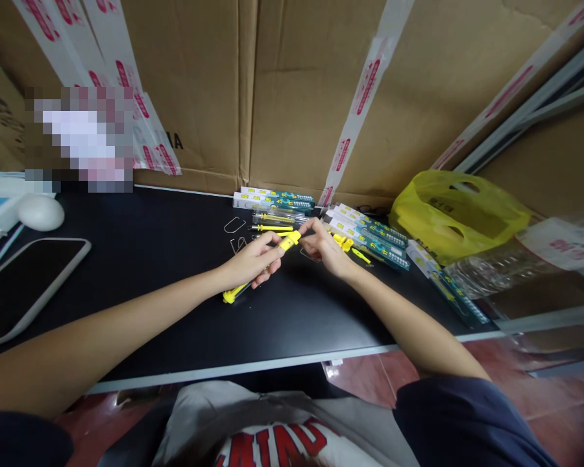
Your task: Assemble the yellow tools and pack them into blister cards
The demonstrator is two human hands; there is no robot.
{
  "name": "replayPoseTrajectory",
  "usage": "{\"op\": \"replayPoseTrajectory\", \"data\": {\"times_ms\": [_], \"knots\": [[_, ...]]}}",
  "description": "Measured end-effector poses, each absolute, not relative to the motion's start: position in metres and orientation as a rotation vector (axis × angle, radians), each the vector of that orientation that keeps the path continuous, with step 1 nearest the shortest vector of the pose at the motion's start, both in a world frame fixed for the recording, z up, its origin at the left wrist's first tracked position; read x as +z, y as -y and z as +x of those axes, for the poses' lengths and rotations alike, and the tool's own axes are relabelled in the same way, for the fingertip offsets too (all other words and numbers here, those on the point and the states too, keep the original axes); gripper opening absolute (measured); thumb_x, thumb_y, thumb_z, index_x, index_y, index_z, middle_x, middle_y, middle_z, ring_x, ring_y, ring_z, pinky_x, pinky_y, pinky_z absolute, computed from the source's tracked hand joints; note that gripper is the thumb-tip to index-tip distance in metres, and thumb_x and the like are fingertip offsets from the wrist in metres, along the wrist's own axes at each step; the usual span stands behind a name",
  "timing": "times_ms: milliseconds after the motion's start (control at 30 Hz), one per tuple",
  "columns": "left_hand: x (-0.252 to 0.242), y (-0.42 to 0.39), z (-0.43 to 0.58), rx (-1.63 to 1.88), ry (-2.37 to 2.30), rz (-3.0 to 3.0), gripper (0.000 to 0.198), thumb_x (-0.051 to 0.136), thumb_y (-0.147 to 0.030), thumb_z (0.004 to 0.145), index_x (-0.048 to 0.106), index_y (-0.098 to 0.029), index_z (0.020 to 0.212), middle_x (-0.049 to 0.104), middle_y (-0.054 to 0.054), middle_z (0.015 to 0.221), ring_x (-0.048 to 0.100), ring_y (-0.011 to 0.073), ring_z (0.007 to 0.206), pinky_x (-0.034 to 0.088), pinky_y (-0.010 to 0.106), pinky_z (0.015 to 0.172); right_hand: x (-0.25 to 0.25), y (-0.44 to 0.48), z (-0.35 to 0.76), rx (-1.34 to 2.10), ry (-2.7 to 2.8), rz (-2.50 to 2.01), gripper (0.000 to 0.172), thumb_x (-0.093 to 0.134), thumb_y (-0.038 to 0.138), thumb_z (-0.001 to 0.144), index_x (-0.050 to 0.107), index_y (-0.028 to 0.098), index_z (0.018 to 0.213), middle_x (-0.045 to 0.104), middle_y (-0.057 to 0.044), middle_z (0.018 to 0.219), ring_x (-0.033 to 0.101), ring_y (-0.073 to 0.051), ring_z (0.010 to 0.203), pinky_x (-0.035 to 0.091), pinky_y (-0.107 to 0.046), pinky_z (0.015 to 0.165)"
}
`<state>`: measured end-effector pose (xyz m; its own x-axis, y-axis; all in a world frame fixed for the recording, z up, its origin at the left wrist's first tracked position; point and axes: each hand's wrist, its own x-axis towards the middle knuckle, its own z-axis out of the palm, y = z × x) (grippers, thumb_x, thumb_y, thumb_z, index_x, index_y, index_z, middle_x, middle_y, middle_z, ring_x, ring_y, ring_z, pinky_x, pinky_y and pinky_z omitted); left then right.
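Observation:
A tubular spring scale (242, 290) with yellow ends and a clear barrel slants over the black table. My left hand (257, 259) is closed around its barrel. My right hand (324, 250) has its fingers curled in a pinch against the upper yellow end (290, 240); whatever small part they may hold is hidden. Just beyond my hands lie more yellow spring scales (275, 227). Bent wire hooks (234, 225) are scattered left of them. Small yellow plastic parts (343, 242) sit beyond my right hand, with a yellow piece (361, 256) beside them.
Spring scale boxes (272, 200) lie at the back, more boxes (370, 235) to the right, and one box (448, 285) near the right edge. A yellow plastic bag (433, 214) and a clear bottle (496, 269) stand right. A phone (24, 285) lies left. Cardboard (302, 97) walls the back.

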<state>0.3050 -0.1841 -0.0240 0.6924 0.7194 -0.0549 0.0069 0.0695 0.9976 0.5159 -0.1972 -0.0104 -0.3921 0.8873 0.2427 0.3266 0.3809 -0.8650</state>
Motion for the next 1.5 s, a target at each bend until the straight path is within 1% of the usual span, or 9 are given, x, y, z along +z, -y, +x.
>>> {"op": "replayPoseTrajectory", "data": {"times_ms": [200, 333, 533, 700, 833, 1067, 1200, 1300, 1500], "knots": [[-0.026, 0.185, 0.307, 0.572, -0.721, 1.347, 0.021, 0.050, -0.040, 0.091, 0.041, -0.025, 0.101, 0.049, -0.010, 0.056, 0.039, 0.0047, 0.029, 0.036, 0.014, 0.027, -0.003, 0.210, 0.511, 0.339, 2.197, -1.272, 0.007, 0.038, 0.017, 0.083, 0.036, 0.022, 0.088, 0.047, 0.001, 0.072, 0.044, -0.014, 0.061, 0.037, -0.028, 0.060], [-0.026, 0.185, 0.309, 0.545, -0.738, 1.339, 0.020, 0.051, -0.038, 0.090, 0.040, -0.023, 0.097, 0.051, -0.009, 0.055, 0.042, 0.0059, 0.030, 0.040, 0.016, 0.029, -0.003, 0.214, 0.504, 0.230, 2.375, -1.347, 0.013, 0.038, 0.015, 0.083, 0.042, 0.021, 0.094, 0.055, -0.001, 0.075, 0.049, -0.016, 0.060, 0.039, -0.027, 0.059], [-0.026, 0.183, 0.309, 0.561, -0.774, 1.293, 0.017, 0.047, -0.038, 0.091, 0.040, -0.023, 0.093, 0.051, -0.009, 0.053, 0.042, 0.0062, 0.030, 0.042, 0.017, 0.030, -0.008, 0.208, 0.504, 0.277, 2.332, -1.214, 0.012, 0.038, 0.023, 0.095, 0.044, 0.022, 0.105, 0.065, -0.005, 0.091, 0.061, -0.017, 0.078, 0.045, -0.027, 0.070], [-0.025, 0.184, 0.309, 0.582, -0.763, 1.291, 0.015, 0.045, -0.037, 0.092, 0.041, -0.024, 0.096, 0.049, -0.009, 0.055, 0.041, 0.0060, 0.030, 0.041, 0.017, 0.029, -0.003, 0.210, 0.505, 0.239, 2.306, -1.274, 0.007, 0.038, 0.023, 0.094, 0.042, 0.021, 0.098, 0.065, -0.006, 0.088, 0.060, -0.017, 0.073, 0.045, -0.027, 0.066], [-0.026, 0.187, 0.309, 0.578, -0.750, 1.304, 0.013, 0.045, -0.036, 0.093, 0.041, -0.023, 0.097, 0.047, -0.009, 0.056, 0.039, 0.0053, 0.031, 0.040, 0.016, 0.029, -0.002, 0.214, 0.503, 0.105, 2.394, -1.382, 0.018, 0.038, 0.014, 0.087, 0.044, 0.019, 0.103, 0.065, -0.006, 0.086, 0.058, -0.017, 0.066, 0.042, -0.027, 0.060], [-0.030, 0.187, 0.311, 0.540, -0.763, 1.313, 0.019, 0.047, -0.040, 0.092, 0.040, -0.023, 0.092, 0.050, -0.009, 0.051, 0.043, 0.0072, 0.032, 0.044, 0.018, 0.032, -0.015, 0.208, 0.505, -0.011, 2.396, -1.179, 0.012, 0.041, 0.023, 0.096, 0.051, 0.021, 0.102, 0.069, -0.008, 0.099, 0.065, -0.018, 0.086, 0.047, -0.027, 0.071], [-0.033, 0.187, 0.312, 0.523, -0.754, 1.320, 0.017, 0.046, -0.039, 0.092, 0.040, -0.023, 0.094, 0.050, -0.009, 0.051, 0.043, 0.0070, 0.032, 0.045, 0.019, 0.032, -0.017, 0.207, 0.506, 0.008, 2.334, -1.258, 0.010, 0.045, 0.026, 0.095, 0.047, 0.021, 0.104, 0.069, -0.006, 0.088, 0.064, -0.016, 0.070, 0.043, -0.024, 0.058], [-0.032, 0.189, 0.312, 0.504, -0.745, 1.334, 0.014, 0.045, -0.037, 0.093, 0.040, -0.023, 0.094, 0.048, -0.009, 0.052, 0.042, 0.0064, 0.032, 0.044, 0.018, 0.031, -0.014, 0.209, 0.505, -0.003, 2.341, -1.241, 0.006, 0.044, 0.023, 0.093, 0.045, 0.021, 0.099, 0.067, -0.004, 0.083, 0.060, -0.014, 0.063, 0.040, -0.023, 0.054], [-0.030, 0.190, 0.310, 0.456, -0.772, 1.359, 0.012, 0.041, -0.034, 0.093, 0.038, -0.023, 0.091, 0.047, -0.010, 0.051, 0.040, 0.0060, 0.030, 0.041, 0.016, 0.030, -0.014, 0.207, 0.506, -0.105, 2.411, -1.034, 0.012, 0.042, 0.012, 0.090, 0.048, 0.020, 0.097, 0.065, -0.006, 0.089, 0.060, -0.015, 0.073, 0.044, -0.025, 0.062]]}}
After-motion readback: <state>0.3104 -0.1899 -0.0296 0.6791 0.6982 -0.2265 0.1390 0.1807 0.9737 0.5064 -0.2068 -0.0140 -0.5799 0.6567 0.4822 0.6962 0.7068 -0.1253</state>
